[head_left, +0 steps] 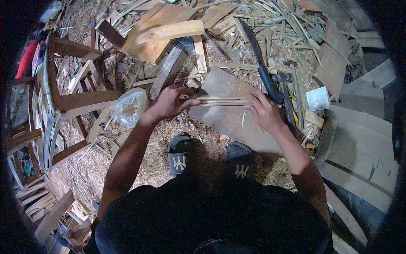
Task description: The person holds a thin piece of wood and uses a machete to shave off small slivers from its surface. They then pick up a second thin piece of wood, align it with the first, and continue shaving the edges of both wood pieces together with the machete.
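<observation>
Thin wooden strips point(222, 101) lie side by side between my hands, level above a flat board point(220, 118) on the ground. The left end is gripped by my left hand point(171, 103), fingers closed around it. My right hand point(265, 111) pinches the right end. Just beyond my right hand is a long blade with a black handle point(266, 78). A hammer point(287, 77) lies to the right of that handle. Next to my left forearm sits a clear plastic bag point(130, 107).
Wooden frames point(76, 101) stand at the left. A wood block point(168, 72) and a curved plank point(169, 32) lie ahead, with scattered strips point(296, 25) at the far right. A large panel point(359, 148) is at the right. My sandalled feet point(181, 156) stand on shavings.
</observation>
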Action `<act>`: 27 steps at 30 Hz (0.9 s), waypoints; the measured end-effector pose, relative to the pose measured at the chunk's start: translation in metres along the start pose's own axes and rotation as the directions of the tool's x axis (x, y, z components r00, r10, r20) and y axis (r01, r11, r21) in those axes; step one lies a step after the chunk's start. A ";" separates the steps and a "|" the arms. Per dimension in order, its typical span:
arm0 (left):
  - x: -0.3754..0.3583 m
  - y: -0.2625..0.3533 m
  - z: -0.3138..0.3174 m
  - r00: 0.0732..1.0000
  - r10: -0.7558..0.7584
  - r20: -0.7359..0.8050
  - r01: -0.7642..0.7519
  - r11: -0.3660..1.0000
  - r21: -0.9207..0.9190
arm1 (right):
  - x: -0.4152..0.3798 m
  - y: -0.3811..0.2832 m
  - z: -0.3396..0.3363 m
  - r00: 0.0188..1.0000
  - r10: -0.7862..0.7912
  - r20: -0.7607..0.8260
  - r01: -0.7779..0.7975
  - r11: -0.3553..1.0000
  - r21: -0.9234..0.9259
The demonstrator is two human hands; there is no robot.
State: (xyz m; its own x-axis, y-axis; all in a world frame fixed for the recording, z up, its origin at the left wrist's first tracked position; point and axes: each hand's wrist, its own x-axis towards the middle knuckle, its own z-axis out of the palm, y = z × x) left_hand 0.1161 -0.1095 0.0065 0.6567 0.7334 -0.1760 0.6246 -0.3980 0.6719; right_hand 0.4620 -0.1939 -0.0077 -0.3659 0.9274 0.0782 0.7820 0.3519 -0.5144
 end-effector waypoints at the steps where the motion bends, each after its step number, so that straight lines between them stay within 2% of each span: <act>1: 0.005 -0.001 0.002 0.999 0.000 0.033 0.001 1.000 -0.030 | 0.001 0.000 0.001 0.993 -0.105 -0.054 0.102 0.994 -0.049; 3: 0.015 0.005 0.002 0.998 -0.001 0.064 0.004 0.998 -0.059 | 0.004 -0.004 0.002 0.988 -0.147 -0.050 0.143 0.987 -0.074; 5: 0.027 0.022 -0.006 0.985 0.009 0.172 0.001 0.998 -0.060 | 0.008 -0.011 0.000 0.981 -0.187 -0.046 0.182 0.978 -0.101; 6: 0.035 0.022 -0.008 0.940 -0.127 0.318 0.089 0.987 0.131 | 0.010 -0.016 -0.002 0.981 -0.194 -0.030 0.191 0.978 -0.085; 8: 0.039 0.022 -0.008 0.938 -0.073 0.340 0.053 0.996 0.067 | 0.014 -0.020 -0.005 0.979 -0.202 -0.014 0.200 0.977 -0.071; 10: 0.039 0.032 -0.011 0.933 -0.018 0.360 0.019 1.000 0.003 | 0.017 -0.020 -0.006 0.964 -0.259 -0.065 0.251 0.962 -0.111; 12: 0.036 0.044 -0.013 0.835 -0.217 0.506 0.346 0.922 -0.176 | 0.020 -0.019 -0.007 0.953 -0.291 -0.081 0.282 0.953 -0.110; 13: 0.035 0.042 -0.010 0.834 -0.216 0.507 0.346 0.922 -0.176 | 0.021 -0.019 -0.007 0.941 -0.323 -0.096 0.313 0.944 -0.108; 15: 0.032 0.036 -0.002 0.710 -0.172 0.683 0.582 0.689 -0.431 | 0.019 -0.019 -0.006 0.940 -0.332 -0.083 0.319 0.938 -0.134; 16: 0.029 0.036 -0.003 0.697 -0.162 0.699 0.616 0.635 -0.466 | 0.018 -0.019 -0.006 0.937 -0.342 -0.070 0.328 0.931 -0.162; 18: 0.027 0.031 0.000 0.707 -0.157 0.690 0.608 0.632 -0.480 | 0.017 -0.021 -0.005 0.941 -0.331 -0.076 0.318 0.938 -0.141; 20: 0.027 0.026 0.003 0.716 -0.151 0.681 0.600 0.632 -0.491 | 0.018 -0.023 -0.004 0.945 -0.317 -0.084 0.306 0.944 -0.120; 22: 0.026 0.025 0.006 0.760 -0.241 0.603 0.581 0.669 -0.464 | 0.020 -0.024 -0.005 0.947 -0.294 -0.131 0.284 0.955 -0.089; 26: 0.027 0.026 0.007 0.787 -0.220 0.577 0.549 0.676 -0.491 | 0.024 -0.023 -0.005 0.941 -0.302 -0.154 0.298 0.953 -0.050; 27: 0.026 0.027 0.007 0.802 -0.218 0.556 0.534 0.679 -0.504 | 0.025 -0.027 -0.009 0.952 -0.260 -0.160 0.255 0.966 -0.048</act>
State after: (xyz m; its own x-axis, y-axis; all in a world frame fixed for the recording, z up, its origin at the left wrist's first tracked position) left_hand 0.1527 -0.1054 0.0146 0.6252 0.3685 -0.6879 0.5618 0.3993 0.7245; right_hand 0.4366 -0.1791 0.0154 -0.4707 0.8120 0.3452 0.6861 0.5829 -0.4354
